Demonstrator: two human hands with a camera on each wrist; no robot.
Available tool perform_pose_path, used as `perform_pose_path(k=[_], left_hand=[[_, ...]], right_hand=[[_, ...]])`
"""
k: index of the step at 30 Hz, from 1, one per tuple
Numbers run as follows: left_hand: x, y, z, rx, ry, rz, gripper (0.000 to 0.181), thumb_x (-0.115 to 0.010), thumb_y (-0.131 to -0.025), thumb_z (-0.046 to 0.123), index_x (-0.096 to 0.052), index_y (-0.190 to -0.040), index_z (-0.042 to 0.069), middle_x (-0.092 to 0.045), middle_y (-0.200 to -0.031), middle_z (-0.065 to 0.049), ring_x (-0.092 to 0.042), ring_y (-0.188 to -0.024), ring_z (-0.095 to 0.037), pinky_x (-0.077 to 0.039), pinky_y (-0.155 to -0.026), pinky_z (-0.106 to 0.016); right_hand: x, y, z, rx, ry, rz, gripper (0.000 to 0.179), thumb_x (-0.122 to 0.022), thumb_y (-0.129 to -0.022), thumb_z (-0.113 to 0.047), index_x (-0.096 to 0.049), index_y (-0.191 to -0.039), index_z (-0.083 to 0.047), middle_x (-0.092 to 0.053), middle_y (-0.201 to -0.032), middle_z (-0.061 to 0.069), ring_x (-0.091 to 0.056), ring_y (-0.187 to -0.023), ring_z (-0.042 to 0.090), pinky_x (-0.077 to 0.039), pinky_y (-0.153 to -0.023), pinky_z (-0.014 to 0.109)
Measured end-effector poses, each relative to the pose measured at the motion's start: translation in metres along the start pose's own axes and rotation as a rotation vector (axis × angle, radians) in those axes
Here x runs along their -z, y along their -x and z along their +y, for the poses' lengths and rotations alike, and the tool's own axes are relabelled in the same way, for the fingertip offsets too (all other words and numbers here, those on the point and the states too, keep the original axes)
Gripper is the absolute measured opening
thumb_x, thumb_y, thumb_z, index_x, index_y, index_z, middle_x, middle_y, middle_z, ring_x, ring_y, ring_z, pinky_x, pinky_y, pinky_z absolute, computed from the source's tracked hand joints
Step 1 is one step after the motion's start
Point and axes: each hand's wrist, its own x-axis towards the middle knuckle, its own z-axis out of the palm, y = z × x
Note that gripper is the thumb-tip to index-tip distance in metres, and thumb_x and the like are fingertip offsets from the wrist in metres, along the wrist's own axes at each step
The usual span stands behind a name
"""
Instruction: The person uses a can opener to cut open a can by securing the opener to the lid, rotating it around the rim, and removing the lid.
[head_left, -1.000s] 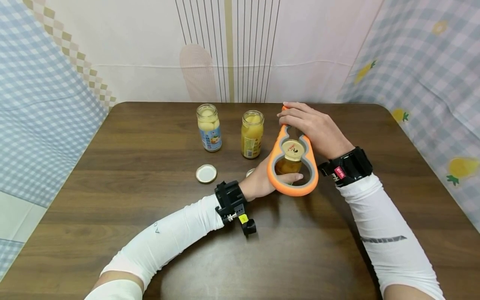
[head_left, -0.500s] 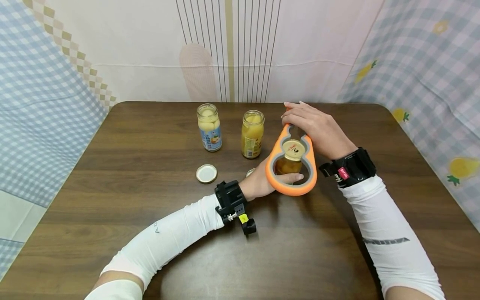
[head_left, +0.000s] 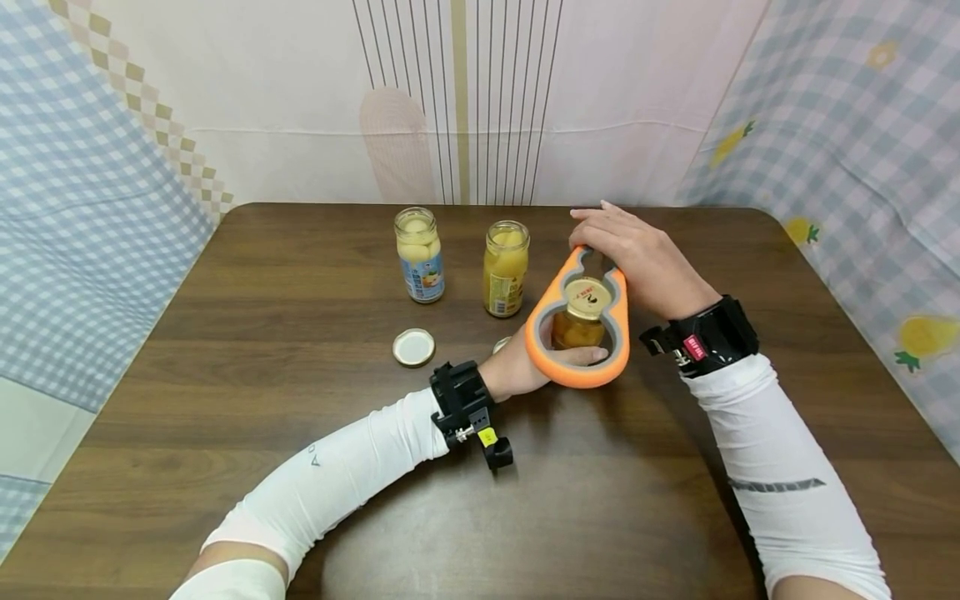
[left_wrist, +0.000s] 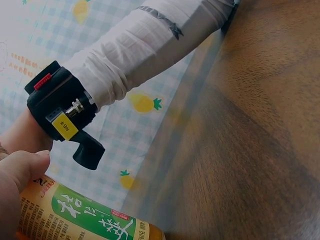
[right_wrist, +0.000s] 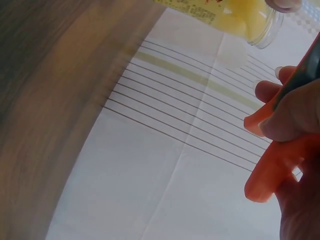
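Note:
In the head view, my left hand [head_left: 517,367] holds an upright jar [head_left: 577,332] with a gold lid [head_left: 587,297], its thumb across the near side. The left wrist view shows the green and yellow label [left_wrist: 90,215] of that jar below the thumb. My right hand [head_left: 637,260] grips the handles of an orange jar opener [head_left: 585,377] with a grey lining. The lid shows inside the narrower part of the opener's loop, while the wide end lies above my left thumb. In the right wrist view, both orange handle ends [right_wrist: 262,182] stick out from the right hand [right_wrist: 305,115].
Two lidless jars stand at the back: one with a blue label [head_left: 422,271], one with yellow contents [head_left: 506,271]. A white-lined lid [head_left: 412,347] lies left of my left hand, and another lid [head_left: 501,343] is mostly hidden behind it. Patterned cloth [head_left: 637,92] hangs past the table's far edge.
The opener has turned clockwise seen from above, its wide end swinging left. My right hand has shifted slightly right with its handles; the left hand and jar stay put.

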Motion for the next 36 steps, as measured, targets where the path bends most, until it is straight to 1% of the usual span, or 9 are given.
perform_pose_path(k=[4, 8, 11, 14, 20, 23, 27, 31, 36], left_hand=[[-0.001, 0.001, 0.005, -0.065, 0.038, -0.014, 0.053, -0.062, -0.095, -0.004, -0.041, -0.143, -0.001, -0.054, -0.136, -0.023, -0.054, -0.115, -0.005, -0.042, -0.109, -0.025], [0.002, -0.003, -0.015, -0.121, -0.009, 0.004, 0.055, -0.064, -0.094, -0.004, -0.041, -0.144, -0.001, -0.054, -0.138, -0.021, -0.054, -0.121, -0.009, -0.042, -0.113, -0.028], [0.004, -0.006, -0.028, -0.098, -0.113, 0.017, 0.055, -0.064, -0.096, 0.001, -0.039, -0.145, 0.001, -0.053, -0.140, -0.018, -0.054, -0.127, -0.019, -0.041, -0.114, -0.028], [0.004, -0.007, -0.026, -0.039, -0.165, 0.012, 0.059, -0.062, -0.098, 0.005, -0.032, -0.148, 0.003, -0.051, -0.142, -0.017, -0.052, -0.129, -0.024, -0.042, -0.111, -0.025], [0.000, -0.013, -0.024, 0.017, -0.098, 0.067, 0.068, -0.073, -0.092, 0.012, -0.034, -0.147, 0.012, -0.057, -0.135, -0.009, -0.057, -0.117, -0.012, -0.048, -0.102, -0.023], [-0.001, -0.014, -0.024, 0.018, -0.112, 0.081, 0.066, -0.074, -0.091, 0.014, -0.037, -0.145, 0.012, -0.059, -0.132, -0.007, -0.058, -0.113, -0.008, -0.048, -0.100, -0.021], [0.000, -0.014, -0.024, -0.047, -0.119, 0.063, 0.064, -0.073, -0.092, 0.009, -0.038, -0.145, 0.010, -0.059, -0.133, -0.010, -0.057, -0.115, -0.009, -0.048, -0.101, -0.022], [-0.001, -0.016, -0.025, -0.096, -0.094, 0.049, 0.070, -0.072, -0.091, 0.005, -0.035, -0.150, 0.012, -0.057, -0.137, -0.010, -0.055, -0.118, -0.007, -0.046, -0.104, -0.022], [-0.002, -0.016, -0.023, -0.077, -0.073, 0.065, 0.077, -0.074, -0.089, 0.005, -0.032, -0.153, 0.015, -0.051, -0.145, -0.008, -0.049, -0.123, -0.003, -0.040, -0.110, -0.021]], right_hand=[[0.002, 0.000, -0.001, 0.008, -0.019, -0.006, 0.035, -0.061, -0.086, 0.023, -0.064, -0.110, -0.003, -0.067, -0.125, 0.015, -0.054, -0.132, 0.033, -0.028, -0.125, 0.046], [0.003, 0.001, 0.000, 0.009, -0.048, 0.008, 0.026, -0.071, -0.087, 0.010, -0.064, -0.109, -0.001, -0.067, -0.117, 0.014, -0.057, -0.122, 0.031, -0.027, -0.125, 0.045], [0.004, -0.001, -0.001, -0.002, -0.065, 0.018, 0.028, -0.078, -0.083, 0.004, -0.064, -0.107, -0.001, -0.065, -0.108, 0.012, -0.058, -0.111, 0.029, -0.028, -0.125, 0.043], [0.006, -0.002, -0.001, -0.020, -0.066, 0.023, 0.028, -0.080, -0.081, 0.004, -0.064, -0.104, -0.002, -0.062, -0.100, 0.009, -0.054, -0.098, 0.024, -0.030, -0.124, 0.042], [0.008, -0.001, -0.002, -0.055, -0.074, 0.038, 0.017, -0.072, -0.087, 0.005, -0.065, -0.099, -0.004, -0.056, -0.088, 0.005, -0.047, -0.088, 0.019, -0.038, -0.118, 0.047], [0.009, 0.000, -0.002, -0.074, -0.066, 0.047, 0.017, -0.062, -0.088, 0.009, -0.066, -0.098, -0.005, -0.057, -0.087, 0.004, -0.047, -0.088, 0.019, -0.049, -0.097, 0.040], [0.010, 0.002, -0.003, -0.096, -0.028, 0.058, 0.024, -0.053, -0.087, 0.010, -0.067, -0.096, -0.007, -0.061, -0.090, 0.003, -0.048, -0.088, 0.018, -0.040, -0.071, 0.032], [0.009, 0.001, -0.004, -0.084, 0.014, 0.066, 0.022, -0.054, -0.088, 0.009, -0.068, -0.095, -0.007, -0.061, -0.088, 0.004, -0.047, -0.084, 0.018, -0.040, -0.067, 0.033], [0.009, 0.001, -0.003, -0.069, 0.053, 0.081, 0.018, -0.061, -0.088, 0.007, -0.068, -0.093, -0.008, -0.061, -0.084, 0.004, -0.050, -0.081, 0.019, -0.043, -0.065, 0.035]])
